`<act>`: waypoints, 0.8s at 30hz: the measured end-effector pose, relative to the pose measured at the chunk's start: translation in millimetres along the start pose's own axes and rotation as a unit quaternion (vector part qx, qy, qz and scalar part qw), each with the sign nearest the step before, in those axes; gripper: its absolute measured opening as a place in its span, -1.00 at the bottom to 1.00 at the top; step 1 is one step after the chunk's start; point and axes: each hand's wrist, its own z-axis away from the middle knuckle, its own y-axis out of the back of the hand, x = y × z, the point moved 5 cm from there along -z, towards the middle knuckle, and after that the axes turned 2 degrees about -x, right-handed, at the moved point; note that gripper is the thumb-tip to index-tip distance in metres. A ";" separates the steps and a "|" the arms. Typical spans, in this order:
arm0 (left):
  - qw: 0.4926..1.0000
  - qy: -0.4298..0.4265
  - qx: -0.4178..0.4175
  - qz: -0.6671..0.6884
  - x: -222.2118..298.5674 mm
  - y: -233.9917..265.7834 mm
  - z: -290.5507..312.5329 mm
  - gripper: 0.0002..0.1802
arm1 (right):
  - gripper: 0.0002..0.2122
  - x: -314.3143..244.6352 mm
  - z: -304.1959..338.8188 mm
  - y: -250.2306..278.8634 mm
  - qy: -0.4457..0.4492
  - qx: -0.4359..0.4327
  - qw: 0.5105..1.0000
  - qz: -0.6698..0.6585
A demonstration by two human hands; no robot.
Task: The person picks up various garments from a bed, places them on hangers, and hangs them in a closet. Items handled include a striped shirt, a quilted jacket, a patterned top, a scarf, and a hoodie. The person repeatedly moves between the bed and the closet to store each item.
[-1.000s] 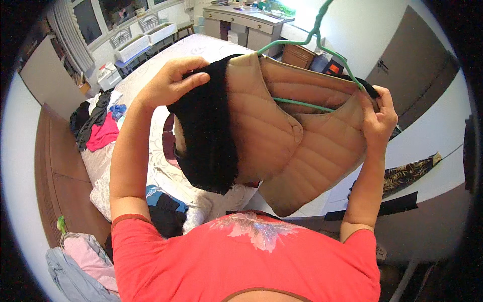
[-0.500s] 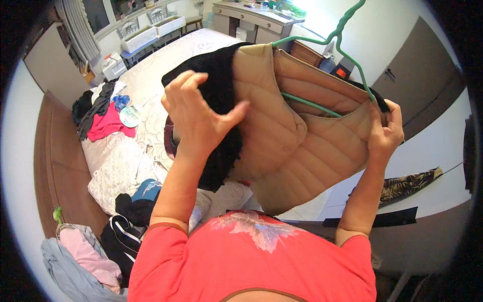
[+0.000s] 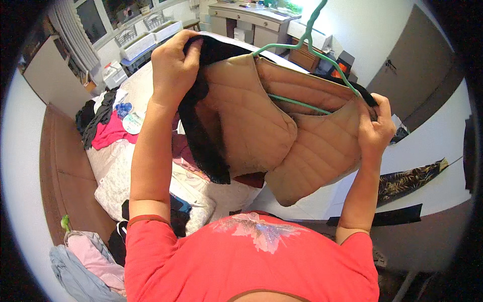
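A tan quilted vest (image 3: 236,100) hangs in front of me on a green hanger (image 3: 305,39), its front panels overlapping and its neck opening toward the top. A black, fuzzy-looking garment (image 3: 198,136) lies around its left side and behind it. My left hand (image 3: 173,65) is closed on the upper left edge of the black garment, thumb against the cloth. My right hand (image 3: 376,128) pinches the right shoulder, where the tan vest, black cloth and hanger end meet. What lies under the right fingers is partly hidden.
Beyond the garments is a bed with a patterned cover (image 3: 123,168). Pink and dark clothes (image 3: 108,132) lie on its left side, near a wooden headboard (image 3: 65,171). A desk (image 3: 249,20) stands at the back, a grey door (image 3: 407,70) at the right.
My left hand has moved up and left and closed on the black garment, spreading it outward. The vest and hanger have shifted left; my right hand keeps its hold.
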 end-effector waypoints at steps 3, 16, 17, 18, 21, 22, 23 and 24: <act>1.000 -0.030 -0.002 0.008 23.7 -4.4 -9.2 -0.86 | -0.78 4.3 -0.2 -0.4 -0.015 0.009 1.000 0.001; 0.971 -0.181 -0.155 0.012 41.4 -24.5 2.0 -0.74 | -0.78 12.3 1.6 22.3 0.003 0.068 0.998 -0.011; 0.971 -0.173 -0.166 -0.015 32.7 -24.4 4.4 -0.76 | -0.78 10.9 0.8 21.3 0.005 0.064 0.998 -0.002; 0.970 -0.165 -0.176 -0.040 24.4 -27.4 6.2 -0.77 | -0.77 18.2 0.9 16.1 -0.045 0.026 0.999 -0.014; 0.979 -0.146 -0.140 0.014 14.2 -18.7 8.1 -0.84 | -0.79 24.2 -5.7 3.4 -0.081 -0.132 0.979 -0.132; 0.980 -0.148 -0.132 0.022 14.0 -14.0 7.3 -0.85 | -0.80 27.5 -7.3 2.6 -0.113 -0.197 0.956 -0.185; 0.979 -0.146 -0.139 0.023 10.1 -9.4 8.2 -0.85 | -0.81 30.5 -6.6 -1.9 -0.142 -0.261 0.924 -0.240; 0.978 -0.146 -0.145 0.022 7.4 -3.0 7.5 -0.85 | -0.82 33.0 -8.1 -1.8 -0.154 -0.262 0.910 -0.281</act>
